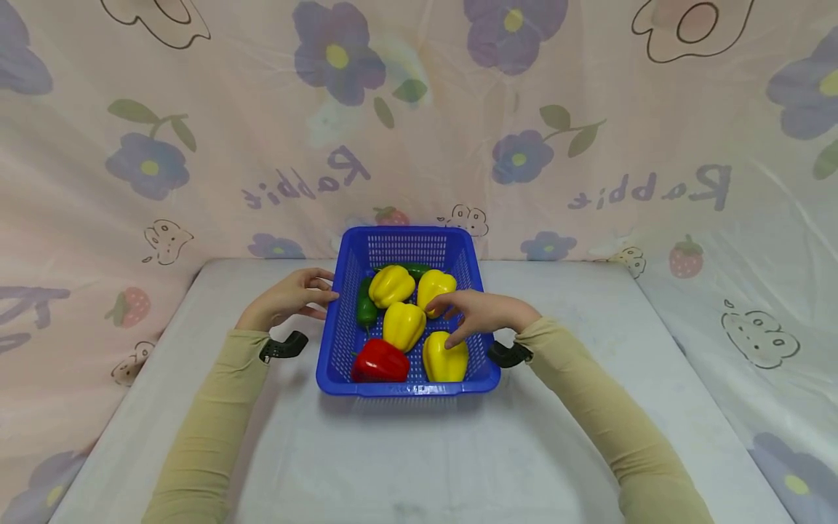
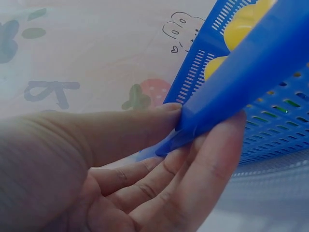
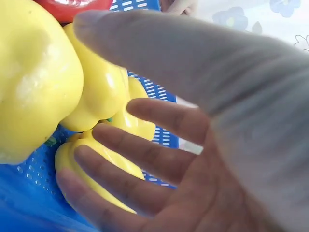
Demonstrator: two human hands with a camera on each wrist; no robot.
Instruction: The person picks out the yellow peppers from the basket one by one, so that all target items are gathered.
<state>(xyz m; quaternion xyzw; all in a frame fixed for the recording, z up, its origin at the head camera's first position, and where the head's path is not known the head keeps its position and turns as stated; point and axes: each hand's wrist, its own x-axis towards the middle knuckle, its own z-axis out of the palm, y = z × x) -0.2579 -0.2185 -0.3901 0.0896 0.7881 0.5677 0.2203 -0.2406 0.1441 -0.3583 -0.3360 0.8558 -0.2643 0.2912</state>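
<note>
While the left hand (image 1: pixel 291 297) grips the basket (image 1: pixel 393 389), the right hand (image 1: pixel 481 311) overhangs peppers (image 1: pixel 445 362).

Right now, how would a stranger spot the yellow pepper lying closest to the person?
At the white table, find the blue basket, then look along its near side. The yellow pepper lies toward the right-hand corner, across from the red pepper on the left. What sets it apart: the other yellow peppers all lie farther back.
</note>
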